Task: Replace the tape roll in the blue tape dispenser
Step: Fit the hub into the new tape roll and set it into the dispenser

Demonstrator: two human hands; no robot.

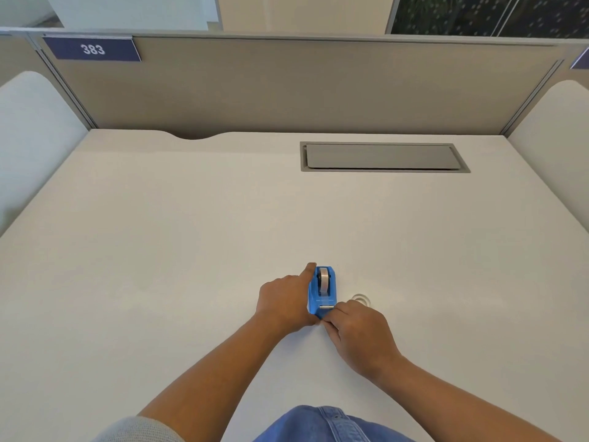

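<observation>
White desk (159, 250) filling most of the view, walled by grey partitions; numbered sign (92, 49) reading 383 top left. Grey cable hatch (382, 157) set into the far right of the desk.

Two bare forearms reaching in from the bottom edge, meeting near the desk's middle. Left hand (284, 303) pressed flat against the left side of the dispenser (322, 290), index finger stretched forward along its flank, thumb side tucked near the front corner: bracing rather than clenching. Right hand (360, 330) curled, knuckles up, fingertips pinched together at the dispenser's near end by the cutter; holding a tape end, probably, though too small to tell.

Blue dispenser upright on the desk between both hands, cutter toward the person. Roll (324, 280) seated in its cradle, clear tape showing on top. Second clear roll (361, 299) lying flat just right of the dispenser, partly hidden behind the right hand; which one is new, impossible to say.

Likely step: working at the cutter end with a roll seated. Best done with the left hand pinning the base firmly so nothing slides, pulling low and straight along the dispenser's length, fingertips clear of the serrated blade.
</observation>
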